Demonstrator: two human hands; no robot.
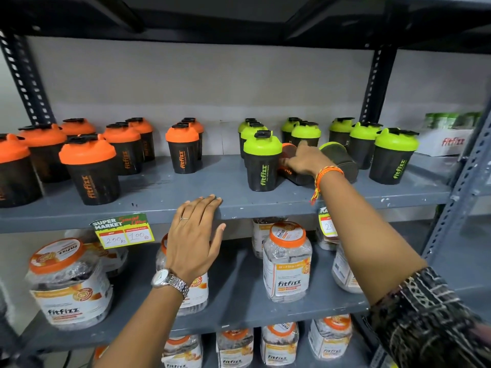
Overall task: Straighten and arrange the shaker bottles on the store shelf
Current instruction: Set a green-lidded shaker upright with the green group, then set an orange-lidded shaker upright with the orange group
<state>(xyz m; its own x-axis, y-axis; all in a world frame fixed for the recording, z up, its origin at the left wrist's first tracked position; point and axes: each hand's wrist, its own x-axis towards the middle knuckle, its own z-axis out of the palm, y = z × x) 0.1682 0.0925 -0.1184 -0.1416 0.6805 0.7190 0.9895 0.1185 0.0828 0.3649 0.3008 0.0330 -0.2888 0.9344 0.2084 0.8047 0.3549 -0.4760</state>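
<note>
Black shaker bottles stand on the grey shelf [164,200]: several with orange lids [87,168] on the left, several with green lids [261,162] on the right. Among the green ones, an orange-lidded bottle [291,173] lies on its side, and a green-lidded bottle [341,160] lies tipped over beside it. My right hand [305,162] reaches between them and rests on the fallen orange-lidded bottle; whether the fingers close around it is hidden. My left hand [195,235] lies flat with fingers spread over the shelf's front edge, holding nothing.
A price tag [122,229] hangs from the shelf edge. Clear jars with orange lids [287,264] fill the lower shelves. A white carton [446,142] sits at the far right. Slotted uprights [374,83] frame the bay.
</note>
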